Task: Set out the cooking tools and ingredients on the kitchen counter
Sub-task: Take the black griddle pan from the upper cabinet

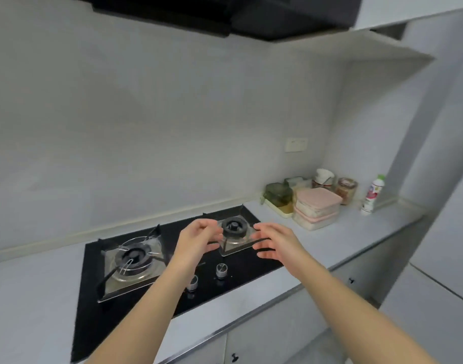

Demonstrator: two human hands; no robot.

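left hand [198, 239] grip loosely curled, seemingly empty, right hand [276, 243] grip apart, above burner [234, 227]

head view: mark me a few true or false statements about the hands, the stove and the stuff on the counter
1. The left hand and the right hand are over the stove and hold nothing. True.
2. A pan sits on the left burner. False: no pan is on it, only its metal supports.
3. Two pink-lidded containers are stacked on the counter to the right of the stove. True.
4. The white bottle with a green cap lies on its side. False: it stands upright near the corner.
5. Two knobs sit at the stove's front edge. True.
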